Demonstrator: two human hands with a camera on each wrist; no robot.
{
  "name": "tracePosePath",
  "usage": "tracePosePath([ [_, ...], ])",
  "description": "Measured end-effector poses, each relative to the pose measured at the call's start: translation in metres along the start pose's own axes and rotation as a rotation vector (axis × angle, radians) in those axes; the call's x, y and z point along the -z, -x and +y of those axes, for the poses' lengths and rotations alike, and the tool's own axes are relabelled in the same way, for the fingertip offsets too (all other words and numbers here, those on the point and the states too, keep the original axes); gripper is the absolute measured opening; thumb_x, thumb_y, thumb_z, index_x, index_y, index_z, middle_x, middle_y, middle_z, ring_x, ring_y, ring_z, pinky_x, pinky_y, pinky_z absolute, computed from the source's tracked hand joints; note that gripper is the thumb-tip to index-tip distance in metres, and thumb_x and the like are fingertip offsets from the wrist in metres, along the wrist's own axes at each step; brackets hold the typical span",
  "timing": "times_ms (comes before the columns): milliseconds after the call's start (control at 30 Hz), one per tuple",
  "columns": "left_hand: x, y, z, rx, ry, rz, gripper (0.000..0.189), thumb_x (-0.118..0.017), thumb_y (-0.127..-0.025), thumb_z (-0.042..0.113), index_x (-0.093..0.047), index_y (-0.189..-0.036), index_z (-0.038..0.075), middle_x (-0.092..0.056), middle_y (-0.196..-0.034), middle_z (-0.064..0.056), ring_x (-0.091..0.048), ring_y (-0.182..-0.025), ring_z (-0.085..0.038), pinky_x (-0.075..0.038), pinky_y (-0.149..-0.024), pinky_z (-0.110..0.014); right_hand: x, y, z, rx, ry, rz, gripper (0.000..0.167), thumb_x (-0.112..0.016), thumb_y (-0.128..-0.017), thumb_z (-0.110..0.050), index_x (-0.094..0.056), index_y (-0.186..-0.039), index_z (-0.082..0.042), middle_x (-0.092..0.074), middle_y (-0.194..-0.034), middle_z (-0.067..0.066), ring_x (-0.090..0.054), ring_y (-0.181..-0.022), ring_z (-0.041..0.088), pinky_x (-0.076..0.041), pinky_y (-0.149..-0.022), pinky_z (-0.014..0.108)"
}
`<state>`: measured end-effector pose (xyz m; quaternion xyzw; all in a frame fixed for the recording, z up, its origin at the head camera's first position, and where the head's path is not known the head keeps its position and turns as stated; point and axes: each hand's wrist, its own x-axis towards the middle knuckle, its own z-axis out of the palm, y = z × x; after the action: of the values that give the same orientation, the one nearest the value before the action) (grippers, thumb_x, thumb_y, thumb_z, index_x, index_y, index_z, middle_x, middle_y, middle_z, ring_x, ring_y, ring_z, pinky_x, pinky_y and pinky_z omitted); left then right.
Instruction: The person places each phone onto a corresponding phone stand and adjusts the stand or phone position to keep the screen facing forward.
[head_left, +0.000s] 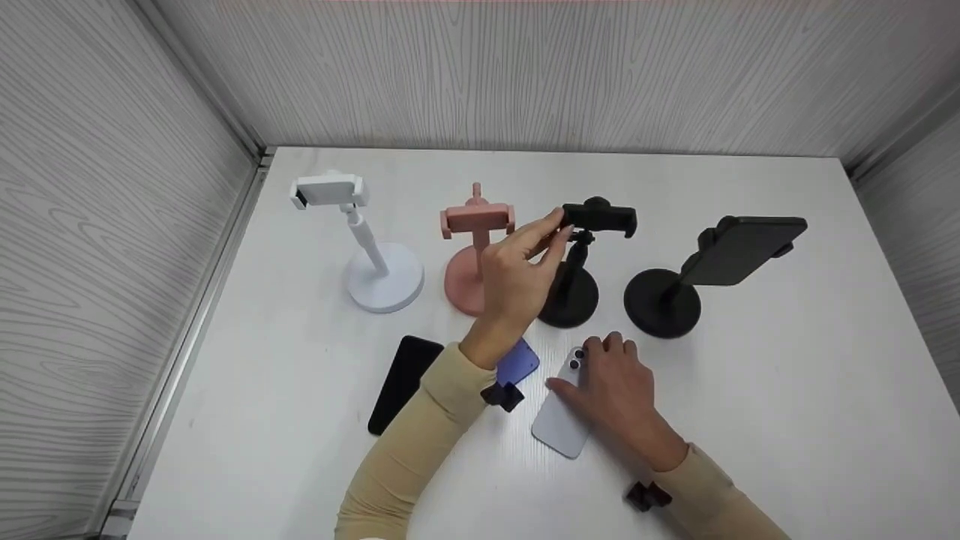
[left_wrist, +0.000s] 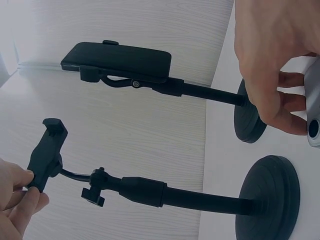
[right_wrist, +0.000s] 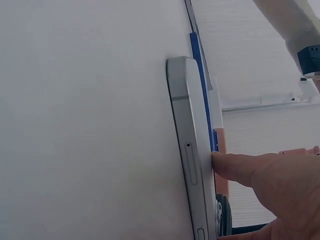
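Note:
My left hand [head_left: 517,279] reaches over the table and pinches the left end of the clamp on a black phone stand [head_left: 611,218]. In the left wrist view, thumb and fingers hold one end of that tilted clamp [left_wrist: 49,147], which has no phone in it. My right hand [head_left: 621,386] grips a white phone [head_left: 559,429] lying back up, with its camera lenses at the far end. The right wrist view shows the thumb on the upper face of the phone [right_wrist: 186,115]; the fingertips there are mostly hidden.
A second black stand [head_left: 662,304], at the right, bears a dark phone [head_left: 746,251]. A pink stand [head_left: 478,219] and a white stand [head_left: 385,277] stand to the left with bare clamps. A black phone [head_left: 405,375] and a blue phone [head_left: 519,364] lie partly under my left arm.

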<state>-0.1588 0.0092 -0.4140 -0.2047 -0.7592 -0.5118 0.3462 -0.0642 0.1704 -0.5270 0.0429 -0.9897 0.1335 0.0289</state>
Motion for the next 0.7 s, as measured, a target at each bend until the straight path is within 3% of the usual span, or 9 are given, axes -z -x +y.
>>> tracePosePath([
  [433, -0.0011, -0.0001, -0.0017, 0.001, -0.002, 0.001, 0.023, -0.078, -0.094, 0.004, -0.078, -0.115, -0.006, -0.081, -0.11, -0.019, -0.082, -0.094, -0.024, -0.062, -0.082, -0.013, 0.0028, -0.0033, -0.0055, -0.003, -0.043, -0.057, 0.068, -0.091, -0.073, -0.056, -0.066, -0.106, -0.002, -0.059, -0.105, 0.02, -0.055, -0.091, 0.035, -0.054, -0.057, 0.048],
  [700, -0.0014, 0.0001, -0.002, 0.01, 0.02, 0.0, 0.024, -0.077, -0.095, 0.004, -0.077, -0.116, -0.007, -0.08, -0.11, -0.02, -0.082, -0.095, -0.024, -0.062, -0.083, -0.013, 0.0017, -0.0056, -0.0034, 0.057, -0.019, -0.056, 0.067, -0.09, -0.073, -0.051, -0.067, -0.111, -0.001, -0.06, -0.107, 0.021, -0.056, -0.094, 0.036, -0.056, -0.056, 0.048],
])
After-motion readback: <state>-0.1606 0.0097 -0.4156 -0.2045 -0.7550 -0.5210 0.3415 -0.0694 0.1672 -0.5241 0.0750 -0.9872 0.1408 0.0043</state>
